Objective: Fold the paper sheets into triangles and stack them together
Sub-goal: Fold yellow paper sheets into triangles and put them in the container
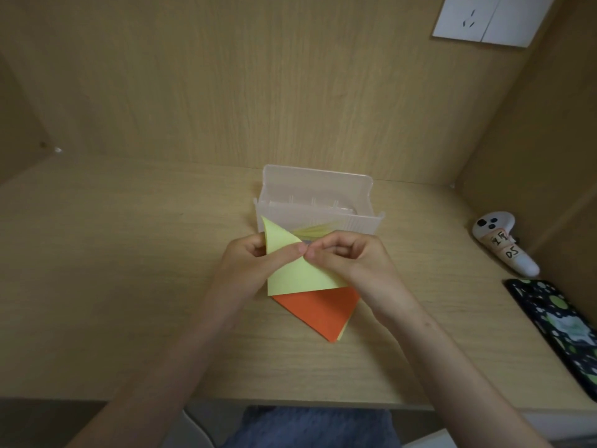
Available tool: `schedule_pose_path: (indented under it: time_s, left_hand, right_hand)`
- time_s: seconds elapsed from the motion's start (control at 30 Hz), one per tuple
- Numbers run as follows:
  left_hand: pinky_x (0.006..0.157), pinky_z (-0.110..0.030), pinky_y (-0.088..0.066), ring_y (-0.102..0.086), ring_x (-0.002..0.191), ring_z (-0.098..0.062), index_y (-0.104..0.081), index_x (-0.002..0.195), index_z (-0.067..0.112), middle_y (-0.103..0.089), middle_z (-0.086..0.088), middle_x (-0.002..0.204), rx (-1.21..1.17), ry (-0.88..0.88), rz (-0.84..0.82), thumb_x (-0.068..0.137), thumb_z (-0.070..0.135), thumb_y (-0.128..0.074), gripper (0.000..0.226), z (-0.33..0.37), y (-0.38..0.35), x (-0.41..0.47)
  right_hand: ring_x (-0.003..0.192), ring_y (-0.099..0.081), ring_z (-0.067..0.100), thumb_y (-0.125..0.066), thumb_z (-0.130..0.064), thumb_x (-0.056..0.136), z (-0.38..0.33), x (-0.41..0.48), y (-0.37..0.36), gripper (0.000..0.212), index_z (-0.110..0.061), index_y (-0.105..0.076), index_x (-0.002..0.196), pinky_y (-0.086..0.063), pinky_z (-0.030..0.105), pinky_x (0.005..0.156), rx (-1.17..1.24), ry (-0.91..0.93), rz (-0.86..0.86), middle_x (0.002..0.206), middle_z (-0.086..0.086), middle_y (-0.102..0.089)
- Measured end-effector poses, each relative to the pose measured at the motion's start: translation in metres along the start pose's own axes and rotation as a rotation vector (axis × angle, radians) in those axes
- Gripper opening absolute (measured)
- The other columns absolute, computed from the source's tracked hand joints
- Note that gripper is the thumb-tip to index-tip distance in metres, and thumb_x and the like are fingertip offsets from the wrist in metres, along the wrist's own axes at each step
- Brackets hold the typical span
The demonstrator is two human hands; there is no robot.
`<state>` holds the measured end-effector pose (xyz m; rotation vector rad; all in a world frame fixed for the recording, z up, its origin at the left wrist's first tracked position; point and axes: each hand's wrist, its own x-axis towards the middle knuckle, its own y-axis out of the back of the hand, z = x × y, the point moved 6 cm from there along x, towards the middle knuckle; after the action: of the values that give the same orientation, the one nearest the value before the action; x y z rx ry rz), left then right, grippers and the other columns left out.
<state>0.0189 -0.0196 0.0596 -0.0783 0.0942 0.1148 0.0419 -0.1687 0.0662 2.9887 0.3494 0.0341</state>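
Fingers of left hand [245,266] and right hand [352,257] pinched on yellow sheet [290,274] edges, over orange triangle [319,310].

Two hands show: one left hand [248,263] and one right hand [352,257], together holding one yellow sheet [297,276]. One orange triangle [323,310] lies on the bench [129,286], with one yellow edge [342,333] under it. Far off stands one clear box [318,202]; its yellow papers [318,232] cannot be counted. At right are one white controller [504,247], one patterned phone [562,328] and one wall socket [491,21].
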Motion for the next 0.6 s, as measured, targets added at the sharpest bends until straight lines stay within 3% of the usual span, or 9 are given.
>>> schedule_pose_path:
  time_s: [0.3,0.6]
  left_hand:
    - [0.054,-0.015,-0.05,-0.068,0.065,-0.007,-0.075,0.077,0.015,-0.075,-0.001,0.076,-0.091,0.037,0.086,0.074,0.021,-0.075,0.007,-0.009,0.001,0.0]
    - [0.074,-0.029,-0.05,-0.067,0.069,-0.011,-0.074,0.072,0.014,-0.073,0.0,0.072,-0.069,0.02,0.064,0.074,0.023,-0.075,0.009,-0.009,0.007,0.006]
  right_hand:
    - [0.071,-0.06,0.018,-0.075,-0.013,0.077,-0.002,-0.004,-0.001,0.012,-0.002,-0.07,0.079,-0.044,0.027,0.066,-0.054,0.025,0.001,0.083,0.023,-0.069]
    - [0.07,-0.063,0.021,-0.074,-0.012,0.077,0.001,-0.01,0.004,0.006,-0.01,-0.071,0.073,-0.045,0.03,0.065,-0.012,-0.005,-0.022,0.082,0.023,-0.07]
